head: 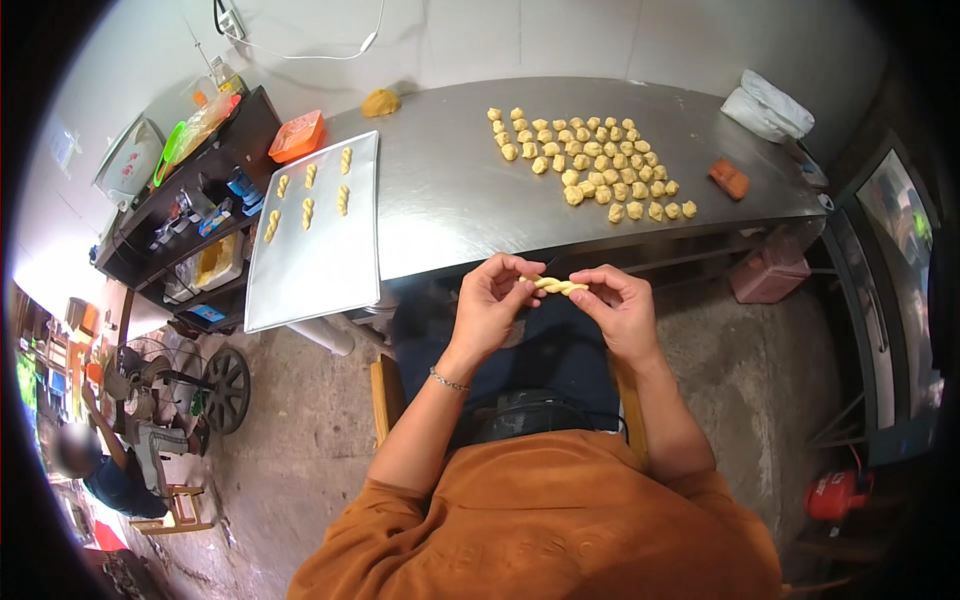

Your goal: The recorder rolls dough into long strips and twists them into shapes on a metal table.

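Observation:
Between my two hands, above my lap and in front of the table edge, is a twisted strip of dough (pixel 557 286). My left hand (pixel 499 296) pinches its left end, and my right hand (pixel 616 301) pinches its right end. Many small dough balls (pixel 595 148) lie in rough rows on the metal table (pixel 450 180). To the left, a flat metal tray (pixel 319 270) bears several dough twists (pixel 307 214) near its far end. A larger lump of dough (pixel 381 103) rests at the back of the table.
An orange plastic container (pixel 296 136) stands beside the tray, by a dark shelf (pixel 142 217) with various goods. A reddish-brown block (pixel 729 178) and a white plastic bag (pixel 766 106) lie on the right of the table. At the far left, a person (pixel 124 480) sits near a fan (pixel 135 367).

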`<state>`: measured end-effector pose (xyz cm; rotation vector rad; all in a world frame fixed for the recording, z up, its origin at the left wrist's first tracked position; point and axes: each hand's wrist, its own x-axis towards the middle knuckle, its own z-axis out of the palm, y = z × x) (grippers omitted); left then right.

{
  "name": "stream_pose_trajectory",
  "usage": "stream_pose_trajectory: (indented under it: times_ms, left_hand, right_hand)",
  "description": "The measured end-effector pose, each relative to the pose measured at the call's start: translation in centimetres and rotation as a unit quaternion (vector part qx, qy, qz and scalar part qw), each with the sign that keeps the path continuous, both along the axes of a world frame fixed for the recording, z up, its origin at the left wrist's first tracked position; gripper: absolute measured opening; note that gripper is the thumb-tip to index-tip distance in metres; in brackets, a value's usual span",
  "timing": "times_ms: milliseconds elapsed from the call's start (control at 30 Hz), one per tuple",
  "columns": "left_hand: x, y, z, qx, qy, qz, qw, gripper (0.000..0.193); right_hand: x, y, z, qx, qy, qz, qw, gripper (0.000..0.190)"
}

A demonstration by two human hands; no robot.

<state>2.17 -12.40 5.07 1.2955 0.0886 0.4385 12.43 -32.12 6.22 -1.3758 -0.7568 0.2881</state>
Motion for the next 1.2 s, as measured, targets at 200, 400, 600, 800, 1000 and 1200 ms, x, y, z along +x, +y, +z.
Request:
stream_pose_trajectory:
  times_ms: [200, 400, 600, 800, 1000, 1200]
  left_hand:
    - [-1.0, 0.1, 1.6, 0.178, 0.047, 0.032, 0.982, 0.029]
    - [-1.1, 0.0, 2.0, 0.240, 0.050, 0.060, 0.968, 0.042]
    - [-1.7, 1.2, 1.7, 0.240, 0.070, 0.061, 0.966, 0.045]
    - [-2.6, 4.0, 0.6, 0.249, 0.071, 0.060, 0.964, 0.019]
    - [-7.0, 10.5, 1.4, 0.216, 0.116, 0.091, 0.965, 0.018]
    - [-9.8, 20.3, 4.3, 0.218, 0.126, 0.121, 0.960, 0.025]
  right_hand:
    - [0.0, -0.4, -0.5, -0.018, 0.053, 0.019, 0.998, 0.020]
    - [0.4, -0.2, -1.8, 0.000, 0.105, 0.017, 0.994, 0.021]
    - [0.7, 0.9, -3.7, -0.048, 0.106, 0.028, 0.993, 0.018]
    - [0.4, 3.1, -3.9, -0.055, 0.084, 0.044, 0.994, 0.014]
    - [-2.1, 10.3, -3.4, -0.051, 0.090, 0.123, 0.987, 0.015]
    - [-5.6, 20.4, -1.7, -0.044, -0.070, 0.103, 0.991, 0.014]
